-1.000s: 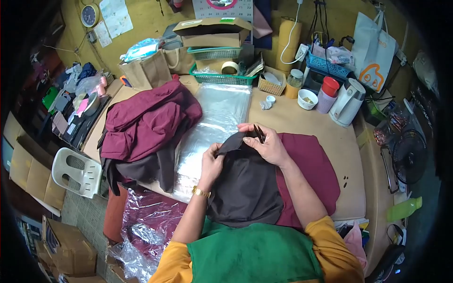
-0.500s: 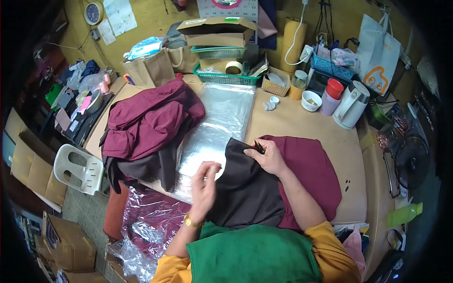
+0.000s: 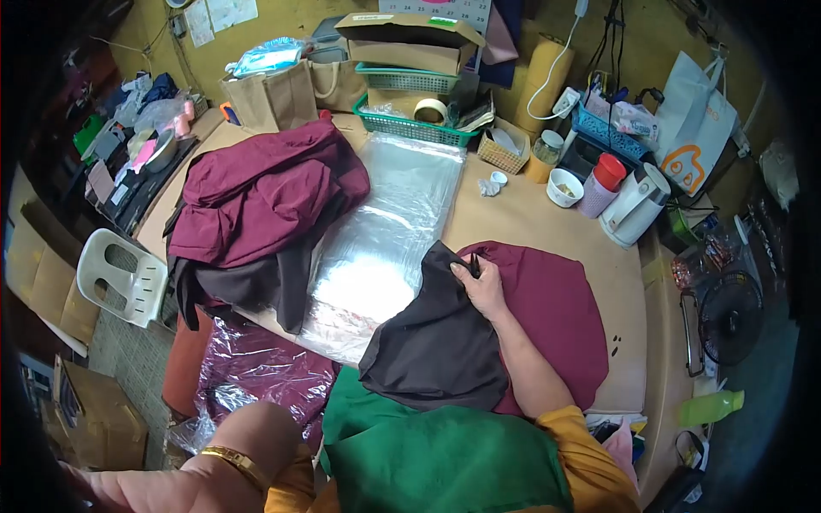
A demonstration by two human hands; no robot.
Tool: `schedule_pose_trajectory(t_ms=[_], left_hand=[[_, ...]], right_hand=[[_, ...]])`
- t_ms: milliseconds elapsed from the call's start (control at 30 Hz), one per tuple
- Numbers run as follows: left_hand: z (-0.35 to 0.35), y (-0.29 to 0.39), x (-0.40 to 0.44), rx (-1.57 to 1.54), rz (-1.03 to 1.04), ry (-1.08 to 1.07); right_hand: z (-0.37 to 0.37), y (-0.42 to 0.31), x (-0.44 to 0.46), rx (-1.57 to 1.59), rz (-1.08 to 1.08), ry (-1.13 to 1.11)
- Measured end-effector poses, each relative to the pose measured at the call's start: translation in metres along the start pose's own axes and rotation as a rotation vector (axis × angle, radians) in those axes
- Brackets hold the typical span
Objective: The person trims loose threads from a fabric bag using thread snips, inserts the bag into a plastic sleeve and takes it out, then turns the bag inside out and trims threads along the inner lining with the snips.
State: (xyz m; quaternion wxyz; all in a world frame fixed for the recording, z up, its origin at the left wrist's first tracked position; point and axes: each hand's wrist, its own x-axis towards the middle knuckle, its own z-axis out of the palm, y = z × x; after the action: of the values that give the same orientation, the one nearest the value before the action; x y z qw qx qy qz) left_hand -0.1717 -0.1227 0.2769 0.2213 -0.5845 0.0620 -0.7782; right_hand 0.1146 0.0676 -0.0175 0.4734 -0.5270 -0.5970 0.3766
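Observation:
My right hand (image 3: 486,289) is closed at the top edge of a black piece of cloth (image 3: 436,346). A small dark pointed object (image 3: 475,264) sticks up from its fingers; its kind is unclear. Beneath and to the right of that hand spreads a maroon cloth (image 3: 556,316), partly covered by the forearm. My left hand (image 3: 141,493) is low at the bottom left, away from the table, palm partly showing and fingers lost in the dark edge. Above it lies maroon cloth in clear plastic (image 3: 256,372).
A heap of maroon and black garments (image 3: 265,192) lies left of stacked clear plastic bags (image 3: 385,214). Green baskets (image 3: 410,128), a white bowl (image 3: 564,186), a red-lidded cup (image 3: 603,184) and a kettle (image 3: 637,205) stand behind. A white stool (image 3: 124,282) is at left.
My left hand has moved from beside the black cloth down to the bottom left. My right hand still grips the cloth, whose lower left part now lies more spread out. The view has shifted slightly.

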Motion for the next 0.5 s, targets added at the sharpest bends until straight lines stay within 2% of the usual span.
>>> schedule_pose_trajectory(t_ms=[200, 333, 500], left_hand=[[-0.007, 0.009, 0.002, -0.009, -0.019, -0.035], [-0.007, 0.009, 0.004, 0.004, -0.045, -0.056], [-0.006, 0.008, 0.002, -0.012, -0.054, -0.05]], right_hand=[[0.004, 0.004, 0.004, 0.001, -0.066, 0.058], [0.001, 0.004, 0.003, 0.031, 0.031, 0.032], [0.0, -0.009, 0.005, 0.107, 0.05, 0.062]])
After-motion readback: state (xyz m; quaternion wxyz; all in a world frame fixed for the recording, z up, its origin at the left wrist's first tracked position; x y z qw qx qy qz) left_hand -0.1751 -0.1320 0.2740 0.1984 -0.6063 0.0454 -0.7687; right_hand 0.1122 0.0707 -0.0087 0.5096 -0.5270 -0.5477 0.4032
